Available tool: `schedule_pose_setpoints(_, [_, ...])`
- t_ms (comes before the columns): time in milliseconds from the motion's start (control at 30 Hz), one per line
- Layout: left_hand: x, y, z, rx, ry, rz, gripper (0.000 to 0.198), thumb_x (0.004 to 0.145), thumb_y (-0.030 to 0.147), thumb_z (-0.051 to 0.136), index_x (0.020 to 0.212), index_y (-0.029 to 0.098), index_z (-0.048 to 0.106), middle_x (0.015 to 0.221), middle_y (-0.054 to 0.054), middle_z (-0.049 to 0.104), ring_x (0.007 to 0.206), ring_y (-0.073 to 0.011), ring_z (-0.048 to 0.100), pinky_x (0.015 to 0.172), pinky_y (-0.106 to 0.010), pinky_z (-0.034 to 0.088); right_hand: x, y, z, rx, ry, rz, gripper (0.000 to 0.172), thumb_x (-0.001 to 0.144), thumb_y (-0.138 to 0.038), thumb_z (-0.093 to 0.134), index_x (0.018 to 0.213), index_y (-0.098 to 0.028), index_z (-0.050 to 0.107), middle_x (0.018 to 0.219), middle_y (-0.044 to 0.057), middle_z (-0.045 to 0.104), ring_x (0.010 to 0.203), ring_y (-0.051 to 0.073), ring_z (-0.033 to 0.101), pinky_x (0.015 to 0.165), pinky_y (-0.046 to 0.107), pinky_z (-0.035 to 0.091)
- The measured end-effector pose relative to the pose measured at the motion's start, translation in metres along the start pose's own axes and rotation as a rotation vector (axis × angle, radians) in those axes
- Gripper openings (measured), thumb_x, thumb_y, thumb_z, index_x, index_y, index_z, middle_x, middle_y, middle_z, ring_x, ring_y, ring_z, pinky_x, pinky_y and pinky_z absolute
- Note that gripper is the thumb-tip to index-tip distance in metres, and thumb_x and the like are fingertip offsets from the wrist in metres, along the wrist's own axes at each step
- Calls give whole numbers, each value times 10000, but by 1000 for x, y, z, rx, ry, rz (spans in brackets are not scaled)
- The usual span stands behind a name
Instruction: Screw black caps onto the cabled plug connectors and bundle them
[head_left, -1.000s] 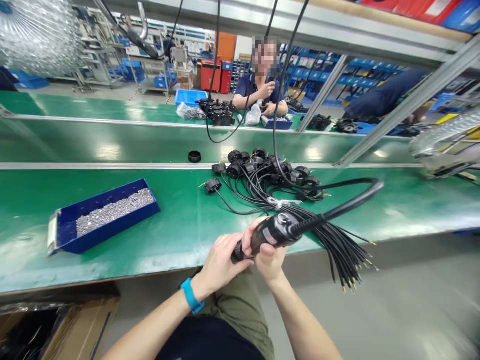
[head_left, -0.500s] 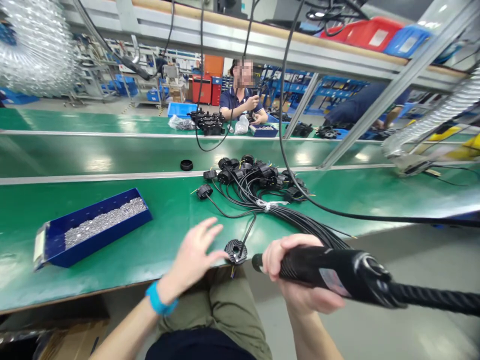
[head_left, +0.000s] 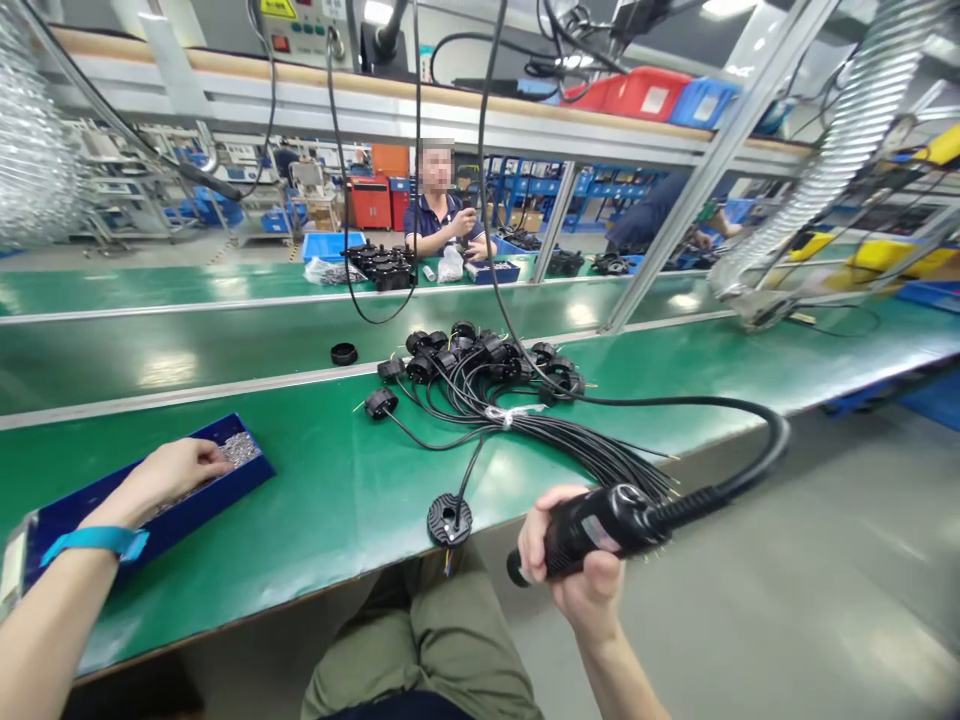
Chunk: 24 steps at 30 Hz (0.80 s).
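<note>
One green tabletop (head_left: 322, 510): spans the view;
Cable bundle (head_left: 570, 440): tied, black connectors (head_left: 420, 369) at its far end;
Blue bin (head_left: 217, 500): lying at left;
Black corded tool (head_left: 592, 530): grasped by the right hand (head_left: 589, 605) past the front edge;
Left hand (head_left: 169, 475): curled into the bin; whether it pinches anything, cannot tell;
Round black part (head_left: 437, 522): at the front edge, between the hands;
Metal pieces (head_left: 241, 449): in the bin.

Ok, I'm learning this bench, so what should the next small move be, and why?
Probably lift a small metal piece out of the blue bin with the left hand: its fingers are among the pieces, while the right hand holds a black corded tool, seemingly an electric screwdriver, near the ridged black disc at the table edge.
</note>
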<state>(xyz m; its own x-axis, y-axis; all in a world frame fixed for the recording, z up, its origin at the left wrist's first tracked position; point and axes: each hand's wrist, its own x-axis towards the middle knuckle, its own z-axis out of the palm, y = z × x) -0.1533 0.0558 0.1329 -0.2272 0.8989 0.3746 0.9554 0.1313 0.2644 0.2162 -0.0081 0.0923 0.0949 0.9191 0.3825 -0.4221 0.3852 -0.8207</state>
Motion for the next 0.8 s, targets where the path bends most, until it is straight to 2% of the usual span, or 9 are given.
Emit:
schedule_pose_setpoints(67, [5,0,0,-12,0,-7,720,883,810,286,1023,251,718,819,-22,745,859,-236,650,834,-298,429,-1,2,-2,-11,-2,4,558,782,-712,712,1029,-223,605,560,-41,573,376,95,428,376,210,349])
schedule_pose_setpoints(100, [11,-8,2,-17,-2,-11,709,870,817,306,1019,258,717,824,-20,748,860,-237,651,837,-300,429,-1,3,-3,-18,-2,4,562,785,-712,709,1034,-220,603,562,-39,573,380,95,431,380,211,349])
schedule_pose_setpoints(167, [25,-38,10,-23,-40,-22,685,849,822,344,969,262,718,805,-17,749,832,-235,653,821,-298,431,-2,4,-6,-30,-3,4,567,793,-715,700,1044,-216,601,566,-36,574,387,93,436,388,211,354])
schedule_pose_setpoints(233, [38,-77,23,-18,-179,-51,623,839,791,406,885,254,719,786,-14,749,784,-229,653,776,-283,432,-2,6,-8,-32,-2,8,565,801,-716,692,1049,-216,600,569,-35,574,391,92,440,392,211,357])
schedule_pose_setpoints(300, [49,-113,36,-1,-388,-91,501,855,680,474,848,247,727,814,-13,758,762,-222,653,718,-258,417,-3,6,-9,-30,2,11,558,805,-711,691,1050,-218,602,570,-34,577,393,90,443,393,209,357])
schedule_pose_setpoints(400, [58,-145,49,37,-502,-124,362,878,526,503,917,257,741,854,-1,761,772,-212,646,675,-236,392,-2,6,-9,-27,9,12,552,806,-707,694,1047,-218,608,568,-34,578,392,87,444,392,205,359])
schedule_pose_setpoints(500, [58,-147,51,73,-496,-126,334,880,490,519,939,246,740,865,-5,756,772,-206,640,658,-230,379,0,3,-7,-12,12,11,538,808,-700,697,1035,-219,617,561,-37,577,386,82,442,385,199,367])
schedule_pose_setpoints(633, [51,-131,43,98,-469,-152,349,875,515,527,909,227,721,780,6,732,714,-191,617,631,-211,354,3,0,-4,5,13,19,525,801,-698,705,1022,-228,626,557,-44,580,382,79,442,383,194,383])
schedule_pose_setpoints(800, [47,-120,31,74,-425,-163,325,890,451,534,901,191,728,714,33,696,693,-140,587,649,-165,329,6,-5,-2,4,8,27,534,784,-706,714,1000,-226,630,543,-48,575,378,77,439,378,191,384])
